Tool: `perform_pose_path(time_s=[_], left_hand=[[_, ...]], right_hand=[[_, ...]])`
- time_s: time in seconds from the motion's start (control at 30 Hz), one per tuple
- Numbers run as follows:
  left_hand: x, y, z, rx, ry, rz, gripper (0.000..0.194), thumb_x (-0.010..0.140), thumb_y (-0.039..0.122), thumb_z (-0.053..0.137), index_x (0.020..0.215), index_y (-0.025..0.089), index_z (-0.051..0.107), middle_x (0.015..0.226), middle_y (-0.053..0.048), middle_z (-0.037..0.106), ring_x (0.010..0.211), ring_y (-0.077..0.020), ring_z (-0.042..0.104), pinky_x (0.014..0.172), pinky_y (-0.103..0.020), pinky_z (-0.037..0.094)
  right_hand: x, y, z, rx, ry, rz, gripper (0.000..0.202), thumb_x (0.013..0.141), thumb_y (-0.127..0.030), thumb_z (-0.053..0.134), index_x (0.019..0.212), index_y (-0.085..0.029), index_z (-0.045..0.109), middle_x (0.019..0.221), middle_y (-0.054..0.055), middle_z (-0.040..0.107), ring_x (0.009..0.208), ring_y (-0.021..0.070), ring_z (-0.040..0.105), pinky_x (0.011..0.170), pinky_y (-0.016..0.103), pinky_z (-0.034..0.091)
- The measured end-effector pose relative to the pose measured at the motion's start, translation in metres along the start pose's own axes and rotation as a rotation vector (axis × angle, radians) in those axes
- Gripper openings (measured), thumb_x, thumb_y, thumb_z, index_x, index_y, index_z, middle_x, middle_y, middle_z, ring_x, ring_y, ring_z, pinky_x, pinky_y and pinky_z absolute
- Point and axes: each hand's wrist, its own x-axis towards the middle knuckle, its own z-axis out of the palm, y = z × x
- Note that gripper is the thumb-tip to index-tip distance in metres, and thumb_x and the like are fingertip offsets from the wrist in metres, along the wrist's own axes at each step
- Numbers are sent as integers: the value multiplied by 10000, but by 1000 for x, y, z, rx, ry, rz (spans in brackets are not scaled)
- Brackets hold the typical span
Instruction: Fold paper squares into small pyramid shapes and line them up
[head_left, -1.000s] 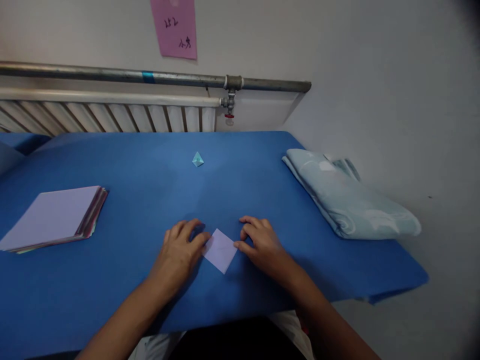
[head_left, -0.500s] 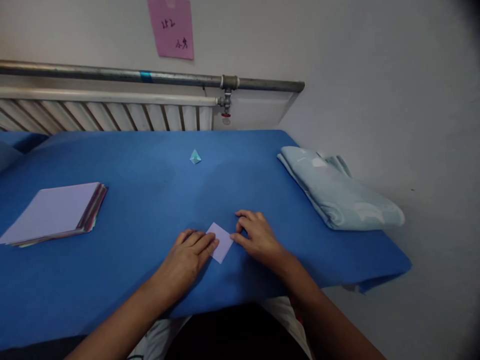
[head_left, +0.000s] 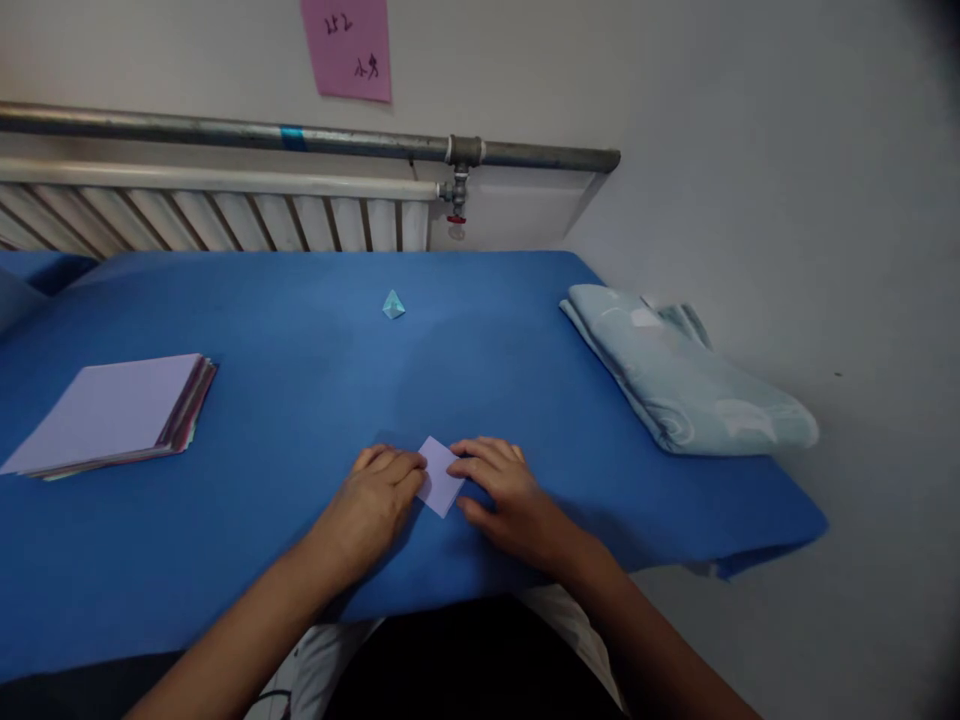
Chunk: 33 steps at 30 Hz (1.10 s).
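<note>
A small lilac square of folded paper [head_left: 441, 480] lies on the blue cloth with one corner towards me. My left hand [head_left: 375, 500] holds its left side, the fingers close together and pressing on that edge. From the other side my right hand [head_left: 506, 495] reaches in with fingers stretched and the fingertips on the paper's upper right edge. The right thumb is apart from those fingers, near the right corner. Farther back on the cloth sits a small light-blue folded paper piece [head_left: 394, 305].
At the left lies a stack of coloured paper [head_left: 112, 410] with a lilac sheet on top. A folded pale-green blanket [head_left: 690, 380] rests by the right wall. Behind the blue-covered surface [head_left: 300, 350] run a metal pipe [head_left: 360, 140] and a white radiator [head_left: 262, 220].
My right hand has moved from the paper's right corner onto its upper right edge, the fingers now reaching over it. My left fingers have drawn back slightly to the left. The view has tilted down a little.
</note>
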Motion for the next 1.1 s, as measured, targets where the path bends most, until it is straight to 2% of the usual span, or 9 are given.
perform_pose_path(time_s=[0.13,0.33,0.5,0.87,1.1], left_hand=[[1,0,-2,-23,-10,-24,235,908,130,417,985,162,636,1091,-82,669,951,-208,597,897,-425,414],[0,1,-2,-38,-15,-43,213,902,135,438,989,171,629,1097,-74,667,946,-207,595,891,-413,405],[-1,-1,-1,-55,1,-38,244,897,127,432,1061,176,606,1107,-73,663,949,-212,591,891,-424,400],[1,1,-4,-106,0,-74,264,875,101,441,1059,179,613,1100,-72,663,966,-208,587,890,-421,402],[-1,-1,-1,-99,-5,-70,260,879,118,448,1076,181,607,1118,-75,656,972,-216,584,884,-426,399]], right_hand=[[3,6,2,-16,-14,12,252,785,-148,587,1016,-238,633,1240,70,573,1103,250,504,922,431,364],[5,5,3,0,11,28,236,751,-139,613,971,-219,649,1205,70,597,1081,249,507,920,416,352],[7,6,4,24,31,40,227,744,-145,629,962,-208,648,1186,69,607,1067,236,518,917,401,356],[7,6,0,23,-17,40,225,758,-181,633,978,-230,645,1199,51,599,1071,232,510,919,400,356],[8,2,0,-28,-58,51,285,733,-274,692,1012,-244,642,1269,73,559,1118,272,488,926,434,334]])
